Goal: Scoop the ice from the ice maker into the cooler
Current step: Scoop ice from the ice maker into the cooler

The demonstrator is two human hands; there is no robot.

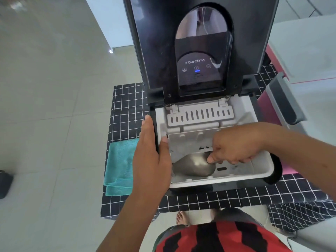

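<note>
A black ice maker (205,190) stands on a checked cloth with its lid (200,42) raised upright. Its white inner basket (261,174) is exposed. My right hand (236,148) reaches into the basket and grips the handle of a metal scoop (192,165), whose rounded back faces up near the basket floor. My left hand (152,159) lies flat against the ice maker's left edge, thumb hooked over the rim. No ice shows; the scoop hides part of the floor. A red cooler (269,100) with a grey handle (285,100) stands at the right.
A black cloth with a white grid (125,106) covers the low table. A folded teal towel (120,170) lies at the table's left edge. Pale floor tiles (54,88) spread to the left. A bare foot (181,218) and a red-black shirt (218,239) are below.
</note>
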